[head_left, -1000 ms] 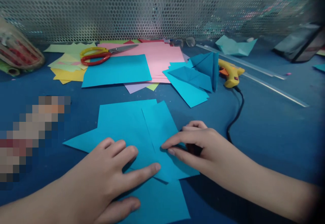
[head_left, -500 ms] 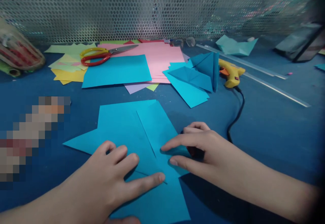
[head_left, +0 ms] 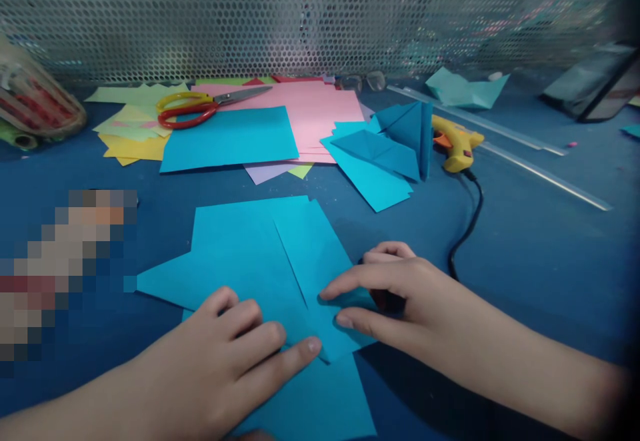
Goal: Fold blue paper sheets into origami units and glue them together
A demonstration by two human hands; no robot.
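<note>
A folded sheet of bright blue paper (head_left: pixel 240 248) lies in front of me, with one pointed corner to the left and a slanting flap edge across its middle. Below it another blue part (head_left: pixel 330 401) reaches toward me; whether it is a separate sheet I cannot tell. My left hand (head_left: pixel 235 361) rests on the paper's lower part, index finger stretched out along the lower fold, the other fingers bent. On the right side, my right hand (head_left: pixel 395 288) touches the paper with index finger and thumb, which are spread apart. Its other fingers curl behind.
Scissors (head_left: pixel 193 111) lie on stacked coloured papers (head_left: pixel 330 108) at the back. A folded blue paper piece (head_left: pixel 400 141), a yellow glue gun (head_left: pixel 460 144) with a black cord and clear glue sticks (head_left: pixel 545 174) are at right. A jar (head_left: pixel 40 101) stands far left, near a blurred patch.
My left hand has slid slightly right and toward me, its index fingertip rising a little. The paper's lower fold has shifted and its left point moved right. My right hand is almost still.
</note>
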